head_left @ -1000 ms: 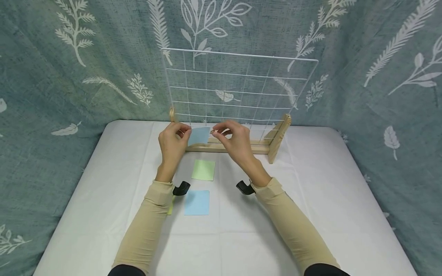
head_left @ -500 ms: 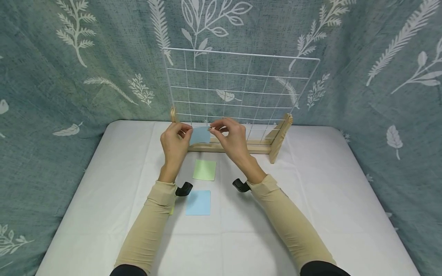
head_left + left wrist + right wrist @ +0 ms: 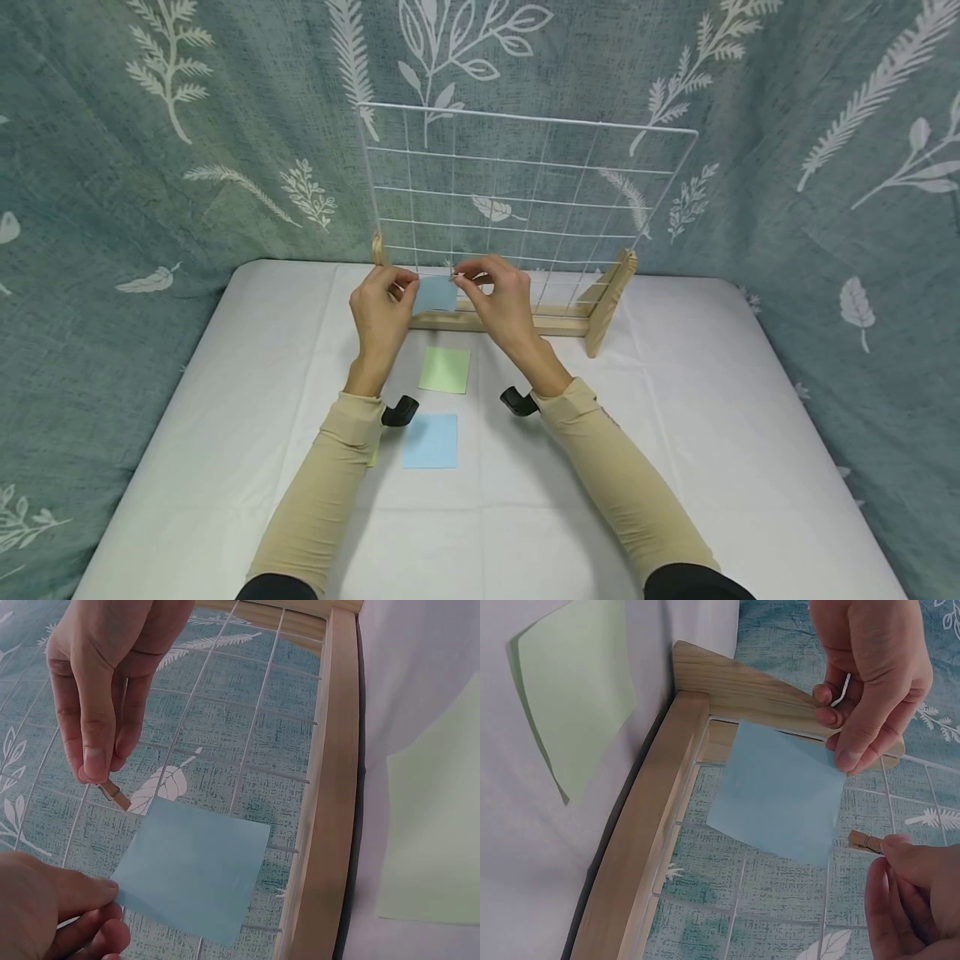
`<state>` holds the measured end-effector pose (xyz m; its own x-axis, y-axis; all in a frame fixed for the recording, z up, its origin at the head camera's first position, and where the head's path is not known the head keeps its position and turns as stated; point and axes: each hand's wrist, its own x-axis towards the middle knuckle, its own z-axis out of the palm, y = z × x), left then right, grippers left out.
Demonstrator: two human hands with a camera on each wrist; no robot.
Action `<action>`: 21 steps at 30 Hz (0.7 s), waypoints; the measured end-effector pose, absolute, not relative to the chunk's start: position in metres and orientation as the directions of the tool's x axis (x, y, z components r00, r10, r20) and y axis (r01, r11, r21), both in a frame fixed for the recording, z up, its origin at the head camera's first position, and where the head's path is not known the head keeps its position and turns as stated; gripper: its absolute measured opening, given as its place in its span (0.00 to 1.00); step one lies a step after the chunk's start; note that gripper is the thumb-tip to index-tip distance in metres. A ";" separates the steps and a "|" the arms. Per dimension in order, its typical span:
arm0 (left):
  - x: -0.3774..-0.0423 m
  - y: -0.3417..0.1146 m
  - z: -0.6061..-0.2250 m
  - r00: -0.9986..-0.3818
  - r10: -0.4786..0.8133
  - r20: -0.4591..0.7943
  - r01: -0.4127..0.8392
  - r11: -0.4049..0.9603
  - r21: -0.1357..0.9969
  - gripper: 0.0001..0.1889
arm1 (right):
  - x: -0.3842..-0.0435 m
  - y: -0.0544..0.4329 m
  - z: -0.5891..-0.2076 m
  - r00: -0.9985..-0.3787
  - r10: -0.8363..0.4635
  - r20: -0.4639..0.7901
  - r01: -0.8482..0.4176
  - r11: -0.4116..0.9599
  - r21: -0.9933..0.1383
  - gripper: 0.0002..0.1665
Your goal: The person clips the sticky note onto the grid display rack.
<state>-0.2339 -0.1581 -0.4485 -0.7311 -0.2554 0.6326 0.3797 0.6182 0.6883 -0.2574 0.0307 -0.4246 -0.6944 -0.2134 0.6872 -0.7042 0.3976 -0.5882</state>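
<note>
A blue square of paper [image 3: 196, 870] lies against the lower left part of a white wire grid [image 3: 525, 200]. My left hand [image 3: 381, 308] pinches its upper left corner between thumb and fingers. Near the paper's upper right corner, my right hand [image 3: 498, 300] pinches a small wooden clothespin [image 3: 865, 841] by one end. In the right wrist view the clothespin's free end points at the paper's edge, a short gap away. Both wrist views show the paper as flat and slightly tilted, with grid wires running behind it.
The grid stands upright in a wooden base [image 3: 558, 323] with slanted side pieces [image 3: 609, 300]. A green paper square [image 3: 444, 370] and another blue square [image 3: 430, 441] lie on the white table [image 3: 712, 433]. A yellow-green sheet [image 3: 372, 458] shows partly behind the left sleeve.
My right hand, with the clothespin, has shifted slightly left toward the paper's upper right corner. The left hand keeps its grip on the paper, almost still.
</note>
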 end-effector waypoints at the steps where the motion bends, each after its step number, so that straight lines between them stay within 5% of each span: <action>1: -0.234 -0.158 -0.449 -0.732 -0.255 0.632 0.380 0.618 0.688 0.02 | -0.258 0.030 -0.425 -0.693 -0.210 0.690 -0.705 0.399 -0.586 0.08; 21: -0.233 -0.159 -0.447 -0.739 -0.255 0.624 0.371 0.620 0.692 0.02 | -0.262 0.020 -0.429 -0.664 -0.193 0.723 -0.720 0.427 -0.547 0.06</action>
<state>-0.2332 -0.1590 -0.4470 -0.7388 -0.2547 0.6240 0.3708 0.6195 0.6919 -0.2622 0.0200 -0.4286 -0.6636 -0.1927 0.7229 -0.7199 0.4272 -0.5470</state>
